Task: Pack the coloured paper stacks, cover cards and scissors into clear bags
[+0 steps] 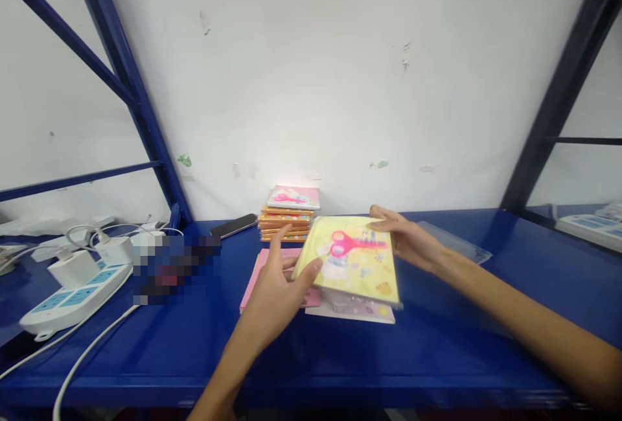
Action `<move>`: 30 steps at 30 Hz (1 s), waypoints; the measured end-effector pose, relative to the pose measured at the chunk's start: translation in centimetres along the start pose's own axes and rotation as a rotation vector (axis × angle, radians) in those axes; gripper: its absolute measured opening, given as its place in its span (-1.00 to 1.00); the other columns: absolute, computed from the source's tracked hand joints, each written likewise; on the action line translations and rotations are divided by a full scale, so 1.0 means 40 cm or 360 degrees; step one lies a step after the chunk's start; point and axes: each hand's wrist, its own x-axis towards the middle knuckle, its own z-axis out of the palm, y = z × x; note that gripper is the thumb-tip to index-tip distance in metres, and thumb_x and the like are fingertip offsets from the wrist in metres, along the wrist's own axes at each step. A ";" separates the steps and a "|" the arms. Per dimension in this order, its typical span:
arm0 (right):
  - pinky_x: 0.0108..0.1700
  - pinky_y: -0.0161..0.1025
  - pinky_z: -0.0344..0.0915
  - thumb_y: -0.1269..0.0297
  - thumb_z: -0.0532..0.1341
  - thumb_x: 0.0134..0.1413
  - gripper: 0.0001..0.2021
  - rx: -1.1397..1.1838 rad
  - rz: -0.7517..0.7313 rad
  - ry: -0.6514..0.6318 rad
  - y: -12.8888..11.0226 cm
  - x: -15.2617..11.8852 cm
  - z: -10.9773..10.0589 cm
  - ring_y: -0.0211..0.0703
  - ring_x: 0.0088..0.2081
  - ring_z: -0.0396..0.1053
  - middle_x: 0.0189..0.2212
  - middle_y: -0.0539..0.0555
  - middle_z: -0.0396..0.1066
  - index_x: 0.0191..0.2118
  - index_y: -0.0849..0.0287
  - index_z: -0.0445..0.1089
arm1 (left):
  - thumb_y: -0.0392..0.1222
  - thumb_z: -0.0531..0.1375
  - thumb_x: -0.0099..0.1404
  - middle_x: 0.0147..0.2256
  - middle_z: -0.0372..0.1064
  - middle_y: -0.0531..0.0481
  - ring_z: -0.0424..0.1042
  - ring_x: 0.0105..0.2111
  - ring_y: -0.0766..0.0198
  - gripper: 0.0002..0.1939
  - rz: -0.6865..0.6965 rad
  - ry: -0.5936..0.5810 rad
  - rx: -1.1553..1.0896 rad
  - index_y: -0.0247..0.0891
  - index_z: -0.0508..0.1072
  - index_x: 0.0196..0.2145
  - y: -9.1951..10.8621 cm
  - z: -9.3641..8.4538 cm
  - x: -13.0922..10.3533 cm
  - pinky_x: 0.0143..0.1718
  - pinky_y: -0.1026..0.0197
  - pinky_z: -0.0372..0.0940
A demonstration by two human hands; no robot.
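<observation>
Holding: left hand (279, 291) and right hand (405, 236) grip a yellow booklet (352, 259) with pink scissors on its cover, in a clear sleeve, raised just above the shelf (437, 350) near its middle.
Left hand: fingers partly curled, thumb on the booklet's near left corner.
Right hand: fingers closed on the far right edge.
Beneath: a pink booklet (265, 275) and a white one (350, 312) lie flat under the held one.
Rear edge: a stack of orange booklets (286, 220) against the wall, a phone (234, 225) just left of it.
Left end: power strip (72, 298) with chargers and white cables.
Right side: clear sleeve (457, 243) lying flat; open blue surface toward the front edge.
Room: white scuffed wall, blue rack posts at both sides.
</observation>
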 end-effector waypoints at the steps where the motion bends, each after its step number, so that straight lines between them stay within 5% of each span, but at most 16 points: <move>1: -0.45 -0.35 0.18 0.16 0.49 -0.03 -0.52 0.0031 0.0044 -0.0056 0.010 0.000 0.010 -0.15 -0.31 0.44 -0.44 -0.03 0.40 -0.41 0.09 0.08 | 0.10 0.36 0.22 -0.13 0.58 -0.20 0.60 -0.36 0.11 -0.06 -0.0073 -0.0087 -0.0116 -0.10 -0.02 0.39 -0.004 -0.002 0.003 -0.46 0.22 0.44; 5: -0.40 -0.31 0.28 -0.04 0.39 0.11 -0.65 0.0132 0.0123 -0.0066 0.045 0.010 0.019 -0.15 -0.28 0.45 -0.31 0.07 0.50 -0.22 0.09 0.34 | -0.04 0.43 0.16 -0.33 0.60 -0.07 0.54 -0.48 0.24 -0.08 -0.0071 -0.0017 -0.0400 -0.17 0.08 0.35 -0.016 -0.027 0.016 -0.51 0.32 0.40; 8: -0.49 -0.32 0.27 -0.20 0.27 0.19 -0.49 0.0068 0.0297 -0.0321 0.057 0.010 0.021 -0.18 -0.38 0.44 -0.26 0.18 0.54 0.00 0.16 0.42 | -0.08 0.44 0.15 -0.25 0.62 -0.11 0.60 -0.35 0.14 -0.05 0.0025 0.0201 -0.0465 -0.13 0.05 0.36 -0.020 -0.027 0.022 -0.48 0.29 0.46; 11: -0.46 -0.30 0.35 -0.07 0.33 0.19 -0.51 -0.0107 0.0317 -0.0389 0.058 0.002 0.037 -0.17 -0.38 0.48 -0.17 0.21 0.57 0.07 0.19 0.45 | -0.09 0.39 0.20 -0.24 0.60 -0.11 0.62 -0.32 0.11 -0.15 0.0043 0.0277 -0.0439 -0.11 0.09 0.33 -0.024 -0.013 0.027 -0.47 0.24 0.49; 17: 0.06 -0.09 0.43 0.10 0.41 0.11 -0.58 -0.0005 0.0203 -0.0117 0.047 -0.002 0.047 0.08 0.03 0.49 0.00 0.21 0.55 0.05 0.18 0.51 | -0.12 0.17 0.35 -0.33 0.56 0.01 0.56 -0.53 0.24 -0.42 0.0014 0.0221 -0.0344 -0.07 0.11 0.27 -0.032 -0.008 0.034 -0.50 0.24 0.45; 22: 0.15 0.03 0.37 0.13 0.36 0.16 -0.61 0.0068 0.0137 -0.0139 0.045 -0.004 0.036 0.13 0.05 0.49 0.03 0.21 0.54 0.06 0.17 0.50 | -0.21 0.17 0.27 -0.23 0.52 0.03 0.50 -0.60 0.32 -0.56 0.0114 0.0191 -0.0225 -0.07 0.09 0.05 -0.042 -0.024 0.047 -0.48 0.17 0.49; 27: 0.16 0.03 0.34 0.12 0.35 0.18 -0.56 0.0116 0.0091 -0.0200 0.045 -0.005 0.034 0.12 0.07 0.48 0.06 0.22 0.53 0.13 0.19 0.45 | -0.18 0.14 0.27 -0.14 0.46 -0.02 0.47 -0.60 0.36 -0.87 0.0164 0.0249 0.0101 -0.17 0.31 -0.20 -0.044 -0.035 0.047 -0.52 0.19 0.47; 30: 0.15 0.02 0.34 0.11 0.36 0.17 -0.56 0.0121 0.0085 -0.0188 0.046 -0.006 0.030 0.14 0.09 0.46 0.05 0.23 0.53 0.11 0.20 0.46 | -0.12 0.14 0.30 -0.17 0.49 -0.02 0.48 -0.60 0.34 -0.83 0.0129 0.0303 0.0243 -0.21 0.43 -0.20 -0.042 -0.036 0.045 -0.51 0.20 0.46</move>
